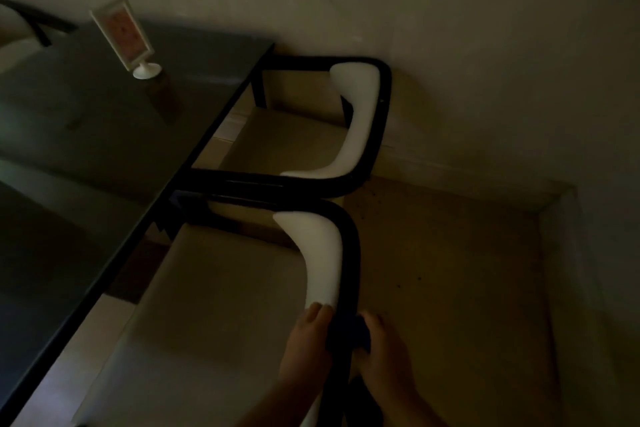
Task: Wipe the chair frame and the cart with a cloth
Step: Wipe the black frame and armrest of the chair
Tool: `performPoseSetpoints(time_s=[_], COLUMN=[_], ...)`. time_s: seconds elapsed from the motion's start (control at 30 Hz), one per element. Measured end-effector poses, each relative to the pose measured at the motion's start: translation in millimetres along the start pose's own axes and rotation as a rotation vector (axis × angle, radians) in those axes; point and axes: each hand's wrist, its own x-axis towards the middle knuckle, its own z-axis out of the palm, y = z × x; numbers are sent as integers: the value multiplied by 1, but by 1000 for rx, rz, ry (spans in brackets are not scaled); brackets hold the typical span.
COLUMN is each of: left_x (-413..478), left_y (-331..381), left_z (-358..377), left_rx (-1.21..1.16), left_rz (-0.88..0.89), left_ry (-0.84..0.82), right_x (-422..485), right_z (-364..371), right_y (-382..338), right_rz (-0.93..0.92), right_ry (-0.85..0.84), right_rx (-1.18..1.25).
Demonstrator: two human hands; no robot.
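Note:
The room is dim. The near chair has a black tube frame (351,253) curving round a white backrest (320,260) and a pale seat (221,305). A dark blue cloth (346,331) is wrapped over the frame just below the backrest. My left hand (306,347) rests on the inner side of the frame, its fingertips touching the white backrest's lower end and the cloth's edge. My right hand (384,354) grips the cloth against the outer side of the frame. No cart is in view.
A second chair (379,121) of the same kind stands beyond, frames almost touching. Both are pushed under a dark glossy table (86,149) on the left, which bears a white framed sign stand (126,36). A pale wall runs behind; beige floor (450,270) lies to the right.

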Motion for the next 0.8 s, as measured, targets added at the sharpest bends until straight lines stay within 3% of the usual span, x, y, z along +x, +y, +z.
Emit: performPoseSetpoints(time_s=[0.3, 0.43, 0.67, 0.8], left_x=[-152, -197, -231, -225], left_y=[-23, -28, -42, -33], left_z=[-10, -16, -18, -26], left_rx=[-65, 104, 79, 62], left_rz=[-9, 17, 4, -18], left_ry=[-158, -244, -278, -232], right_x=[-147, -190, -219, -218], right_z=[64, 80, 85, 69], right_y=[10, 10, 9, 0], right_rz=[93, 60, 12, -34], right_ry=[-53, -129, -214, -144], right_rx=[24, -7, -168, -116])
